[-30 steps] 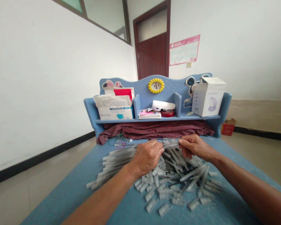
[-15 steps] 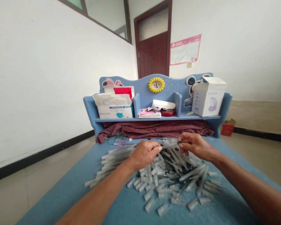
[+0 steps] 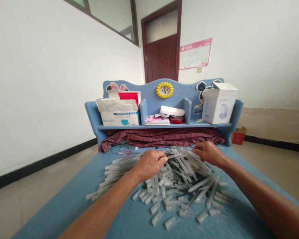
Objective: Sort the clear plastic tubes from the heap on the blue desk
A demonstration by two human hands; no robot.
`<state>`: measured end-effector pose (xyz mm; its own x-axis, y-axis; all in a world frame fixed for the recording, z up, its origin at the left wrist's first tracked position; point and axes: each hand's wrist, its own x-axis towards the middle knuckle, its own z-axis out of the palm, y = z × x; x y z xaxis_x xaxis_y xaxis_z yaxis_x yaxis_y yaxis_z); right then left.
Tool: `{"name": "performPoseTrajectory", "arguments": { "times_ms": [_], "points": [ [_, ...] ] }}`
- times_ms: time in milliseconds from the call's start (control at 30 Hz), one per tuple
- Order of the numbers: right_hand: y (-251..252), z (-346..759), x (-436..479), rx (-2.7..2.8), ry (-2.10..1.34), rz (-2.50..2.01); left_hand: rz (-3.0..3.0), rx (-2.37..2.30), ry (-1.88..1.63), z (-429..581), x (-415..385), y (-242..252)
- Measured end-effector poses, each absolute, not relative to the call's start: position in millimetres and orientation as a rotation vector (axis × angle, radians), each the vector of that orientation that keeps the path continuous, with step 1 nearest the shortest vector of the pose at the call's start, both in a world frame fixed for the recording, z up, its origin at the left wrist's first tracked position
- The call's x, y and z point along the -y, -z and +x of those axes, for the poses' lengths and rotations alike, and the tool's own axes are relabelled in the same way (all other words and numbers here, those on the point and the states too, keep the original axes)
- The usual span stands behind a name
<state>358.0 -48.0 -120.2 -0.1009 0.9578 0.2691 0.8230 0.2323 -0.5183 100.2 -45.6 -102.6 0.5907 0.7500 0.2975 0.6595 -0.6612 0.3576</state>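
A heap of clear plastic tubes and short caps (image 3: 179,186) lies on the blue desk top (image 3: 139,222). To its left, a neat row of long tubes (image 3: 117,171) lies side by side. My left hand (image 3: 150,163) is curled with its fingers closed on the near end of a clear tube (image 3: 175,155). My right hand (image 3: 208,152) has its fingertips pinched at the tube's far end, over the back of the heap.
A blue shelf unit (image 3: 164,124) stands at the desk's back with a mask box (image 3: 118,116), papers, a red tin and a white carton (image 3: 219,103). A red plaid cloth (image 3: 161,137) lies under it. A brown door (image 3: 161,59) is behind.
The view has shifted slightly; both hands sit a little further back and my right hand has moved right, away from the left. The heap looks unchanged.
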Motion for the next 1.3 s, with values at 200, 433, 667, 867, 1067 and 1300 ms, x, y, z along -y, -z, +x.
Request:
{"name": "performPoseTrajectory", "arguments": {
  "times_ms": [200, 433, 667, 867, 1067, 1300],
  "points": [
    [127.7, 367.5, 39.5, 1.966, -0.317, -1.728, 2.663, -1.157, -0.612, 100.8, 45.3, 104.1],
    [132.7, 374.3, 36.0, 1.971, -0.347, -1.756, 2.654, -1.157, -0.608, 101.3, 45.9, 103.4],
    [127.2, 366.5, 43.8, 1.924, -0.370, -1.624, 2.666, -1.119, -0.621, 102.6, 47.9, 104.8],
    [115.8, 347.2, 61.4, 1.966, -0.592, -1.406, 2.671, -1.089, -0.633, 106.3, 54.2, 103.9],
    [113.1, 333.3, 70.6, 1.987, -0.765, -1.313, 2.678, -1.046, -0.673, 108.7, 57.5, 102.5],
    [117.4, 333.5, 68.4, 1.920, -0.810, -1.344, 2.683, -1.023, -0.700, 109.3, 59.2, 101.8]
  ]
}}
